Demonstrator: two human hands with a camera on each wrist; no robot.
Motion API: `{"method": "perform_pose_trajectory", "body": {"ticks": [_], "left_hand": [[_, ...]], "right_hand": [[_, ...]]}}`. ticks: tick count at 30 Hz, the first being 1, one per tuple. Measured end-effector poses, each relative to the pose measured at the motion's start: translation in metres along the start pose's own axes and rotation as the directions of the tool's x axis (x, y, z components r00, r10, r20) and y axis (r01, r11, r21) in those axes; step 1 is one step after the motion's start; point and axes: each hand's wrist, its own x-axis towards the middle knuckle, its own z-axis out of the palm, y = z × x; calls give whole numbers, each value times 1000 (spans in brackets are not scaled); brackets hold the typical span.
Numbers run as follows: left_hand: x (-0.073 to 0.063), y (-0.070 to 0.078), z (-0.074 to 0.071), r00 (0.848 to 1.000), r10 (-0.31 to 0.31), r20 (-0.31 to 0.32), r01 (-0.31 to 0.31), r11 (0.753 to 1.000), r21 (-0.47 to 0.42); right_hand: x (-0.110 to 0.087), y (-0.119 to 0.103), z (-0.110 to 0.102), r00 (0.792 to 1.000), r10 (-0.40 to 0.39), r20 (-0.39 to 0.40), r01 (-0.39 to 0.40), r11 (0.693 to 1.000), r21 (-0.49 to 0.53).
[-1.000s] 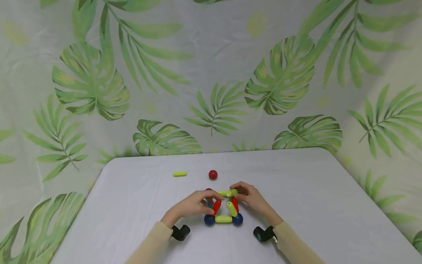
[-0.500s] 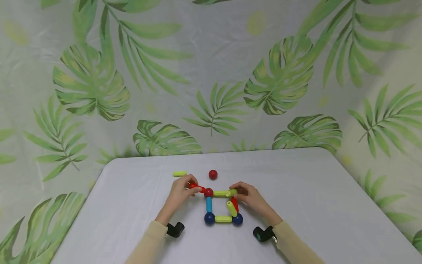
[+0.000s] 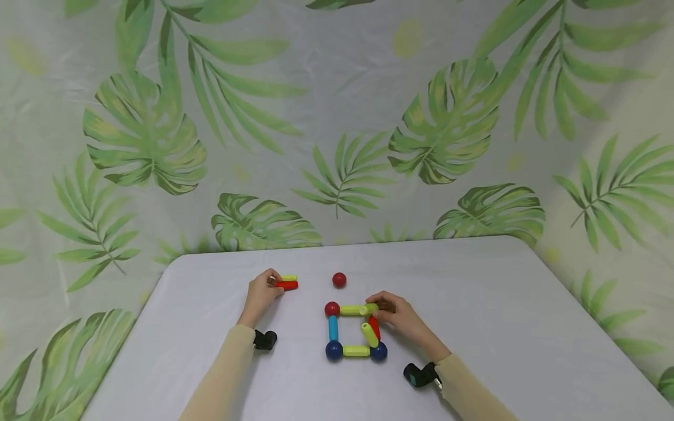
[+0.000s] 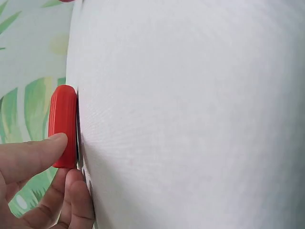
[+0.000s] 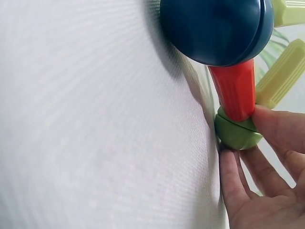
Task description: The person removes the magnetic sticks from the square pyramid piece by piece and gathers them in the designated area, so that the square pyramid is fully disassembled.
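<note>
A white-covered table [image 3: 447, 292] bears a rod-and-ball frame [image 3: 356, 351], a loose red ball [image 3: 339, 280] and a yellow-green rod [image 3: 289, 278]

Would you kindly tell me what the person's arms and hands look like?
The left hand and right hand are gloveless. The long sleeves are plain beige. The left wrist camera and right wrist camera are black, the latter with a teal patch.

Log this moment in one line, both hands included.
left hand: pinches red stick beside yellow stick | right hand: holds green ball | far red ball: on table, untouched
</note>
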Motion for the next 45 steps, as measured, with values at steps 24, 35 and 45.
{"method": "perform_pose_trajectory", "body": {"ticks": [24, 35, 45], "left_hand": [[-61, 86, 88, 748, 533, 395, -484, 846, -224], [-66, 79, 94, 853, 476, 212, -417, 868, -270], [-42, 36, 34, 979, 203, -17, -202, 963, -178]], "right_hand": [[-1, -3, -4, 997, -74, 26, 73, 997, 14], [-6, -14, -3, 998, -39, 41, 37, 998, 42], [0, 0, 0, 1000, -12, 10, 12, 1000, -10]]}}
